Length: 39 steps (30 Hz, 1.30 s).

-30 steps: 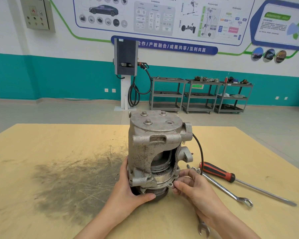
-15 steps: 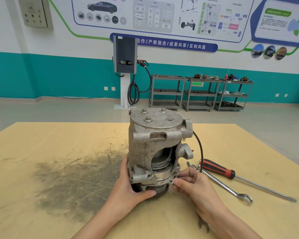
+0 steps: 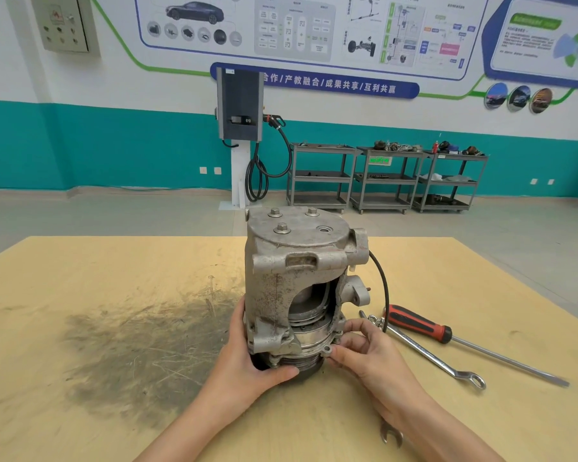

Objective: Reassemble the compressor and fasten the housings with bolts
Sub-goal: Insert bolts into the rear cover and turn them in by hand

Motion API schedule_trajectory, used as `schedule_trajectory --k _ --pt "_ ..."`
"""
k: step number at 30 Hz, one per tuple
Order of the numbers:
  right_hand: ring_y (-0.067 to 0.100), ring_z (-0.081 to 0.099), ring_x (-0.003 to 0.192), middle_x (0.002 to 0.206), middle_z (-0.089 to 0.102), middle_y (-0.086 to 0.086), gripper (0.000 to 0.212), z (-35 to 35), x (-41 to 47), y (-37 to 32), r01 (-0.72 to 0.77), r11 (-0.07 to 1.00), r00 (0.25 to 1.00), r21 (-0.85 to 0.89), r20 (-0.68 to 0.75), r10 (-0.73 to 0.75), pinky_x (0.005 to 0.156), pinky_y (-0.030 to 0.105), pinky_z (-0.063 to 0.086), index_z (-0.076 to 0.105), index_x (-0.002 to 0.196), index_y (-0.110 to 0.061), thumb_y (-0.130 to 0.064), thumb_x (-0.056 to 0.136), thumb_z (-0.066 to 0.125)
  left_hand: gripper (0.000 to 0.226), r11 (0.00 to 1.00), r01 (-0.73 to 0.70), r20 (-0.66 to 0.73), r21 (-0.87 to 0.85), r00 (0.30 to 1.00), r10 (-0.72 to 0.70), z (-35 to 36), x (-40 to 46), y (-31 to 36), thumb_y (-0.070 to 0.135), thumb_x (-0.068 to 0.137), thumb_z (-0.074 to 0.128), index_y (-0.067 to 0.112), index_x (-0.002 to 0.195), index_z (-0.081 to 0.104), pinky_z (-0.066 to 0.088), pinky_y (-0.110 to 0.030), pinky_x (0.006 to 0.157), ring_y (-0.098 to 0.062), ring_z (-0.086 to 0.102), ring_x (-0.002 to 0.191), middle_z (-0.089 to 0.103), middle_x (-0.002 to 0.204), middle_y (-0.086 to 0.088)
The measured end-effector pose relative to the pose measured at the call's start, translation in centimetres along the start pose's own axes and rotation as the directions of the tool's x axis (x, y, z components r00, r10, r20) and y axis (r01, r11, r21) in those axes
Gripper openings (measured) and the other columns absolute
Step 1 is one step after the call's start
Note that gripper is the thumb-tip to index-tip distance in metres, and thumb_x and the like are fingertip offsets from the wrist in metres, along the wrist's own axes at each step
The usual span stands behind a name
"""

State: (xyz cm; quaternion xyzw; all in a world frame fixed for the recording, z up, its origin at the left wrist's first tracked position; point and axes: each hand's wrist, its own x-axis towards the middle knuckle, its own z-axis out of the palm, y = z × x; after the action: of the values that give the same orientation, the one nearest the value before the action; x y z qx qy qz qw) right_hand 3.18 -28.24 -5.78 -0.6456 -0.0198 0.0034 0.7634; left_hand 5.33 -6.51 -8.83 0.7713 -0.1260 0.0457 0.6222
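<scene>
Barely budged since a second back: same grip both sides, right fingers crept slightly up lower flange. Grimy grey cast-aluminium compressor (image 3: 297, 288) stood upright mid wooden table (image 3: 80, 295), three bolts (image 3: 282, 228) on top. Left hand (image 3: 247, 358) wrapped round base. Right hand (image 3: 367, 355) pinched flange ear. Red-handled screwdriver (image 3: 417, 323) and long steel wrench (image 3: 427, 356) lay right, just beside. Small open-end spanner (image 3: 390, 434) peeked from under right wrist.

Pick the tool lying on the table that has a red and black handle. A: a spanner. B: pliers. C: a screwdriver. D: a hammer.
C: the screwdriver lies to the right of the compressor, its red and black handle toward the compressor and its long metal shaft running off to the right.
</scene>
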Motion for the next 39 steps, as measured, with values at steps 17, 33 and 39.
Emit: schedule_trajectory --k 17,33,39 --pt "0.014 0.059 0.07 0.074 0.068 0.003 0.016 -0.22 -0.43 -0.08 0.025 0.997 0.999 -0.075 -0.036 -0.027 0.069 0.027 0.049 0.064 0.1 -0.003 0.006 0.086 0.066 0.141 1.0 0.002 0.015 -0.019 1.0 -0.001 -0.01 0.0 0.18 0.067 0.035 0.089 0.047 0.149 0.008 0.036 -0.001 0.092 0.017 0.048 0.12 0.055 0.132 0.03" --pt "0.011 0.06 0.061 0.067 0.065 0.005 0.02 0.24 -0.19 0.39 0.078 0.988 0.983 -0.133 -0.158 -0.099 0.063 0.025 0.05 0.058 0.085 -0.003 0.0 0.078 0.077 0.139 1.0 0.015 0.0 0.008 1.0 -0.015 0.06 0.03 0.21 0.07 0.033 0.088 0.054 0.145 0.006 0.035 -0.002 0.091 0.019 0.047 0.119 0.056 0.134 0.027" --pt "0.011 0.062 0.066 0.068 0.069 0.0 0.01 0.32 -0.43 0.38 0.124 0.979 0.983 -0.16 -0.112 -0.143 0.064 0.022 0.051 0.062 0.084 -0.004 0.002 0.083 0.071 0.146 1.0 0.016 0.008 0.008 1.0 -0.016 0.0 -0.01 0.27 0.073 0.032 0.085 0.049 0.149 0.003 0.033 -0.002 0.092 0.021 0.045 0.119 0.054 0.135 0.027"
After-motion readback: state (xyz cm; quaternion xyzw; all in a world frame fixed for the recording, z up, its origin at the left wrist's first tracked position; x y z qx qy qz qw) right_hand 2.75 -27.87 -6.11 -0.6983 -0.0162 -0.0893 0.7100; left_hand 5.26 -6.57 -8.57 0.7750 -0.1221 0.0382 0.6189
